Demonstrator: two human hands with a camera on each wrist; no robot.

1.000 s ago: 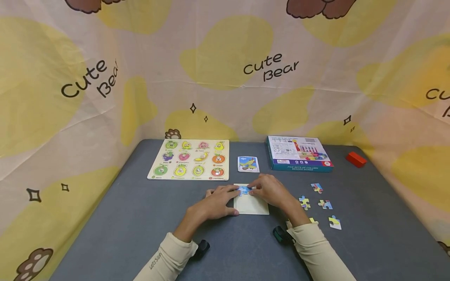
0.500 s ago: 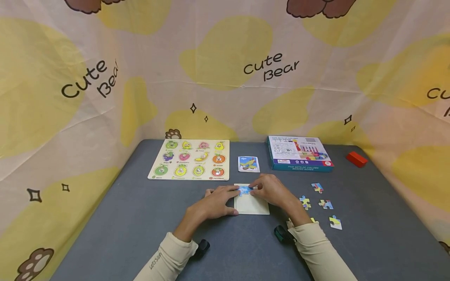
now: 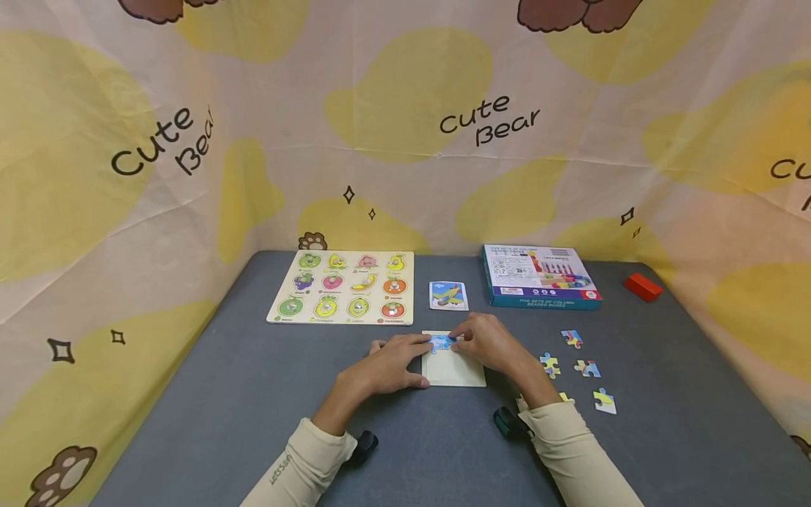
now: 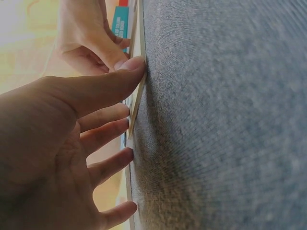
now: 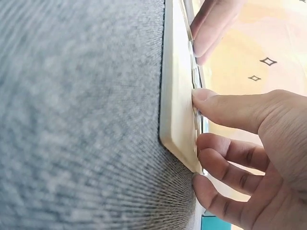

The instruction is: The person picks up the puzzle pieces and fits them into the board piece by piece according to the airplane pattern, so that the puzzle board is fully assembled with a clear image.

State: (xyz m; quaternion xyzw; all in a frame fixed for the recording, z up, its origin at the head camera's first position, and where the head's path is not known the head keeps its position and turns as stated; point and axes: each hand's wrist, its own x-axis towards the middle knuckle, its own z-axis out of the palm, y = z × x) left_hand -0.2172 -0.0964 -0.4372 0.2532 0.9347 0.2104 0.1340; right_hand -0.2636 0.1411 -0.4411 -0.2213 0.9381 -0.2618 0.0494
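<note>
A small pale puzzle board (image 3: 453,372) lies on the grey table, with light-blue jigsaw pieces (image 3: 441,343) along its far edge. My left hand (image 3: 394,365) rests at the board's left side; its thumb touches the near corner and its spread fingers reach the far left end. From the right, my right hand (image 3: 489,345) pinches a blue jigsaw piece at the far edge between thumb and finger. In the right wrist view, the right thumb (image 5: 225,108) presses on the row of pieces above the wooden board (image 5: 180,110), and the other fingers bend beside its corner.
Several loose jigsaw pieces (image 3: 586,369) lie to the right, partly behind the right forearm. Beyond the board are a picture card (image 3: 448,296), a fruit puzzle board (image 3: 342,289) and a flat box (image 3: 538,277). A red block (image 3: 643,287) sits at the far right.
</note>
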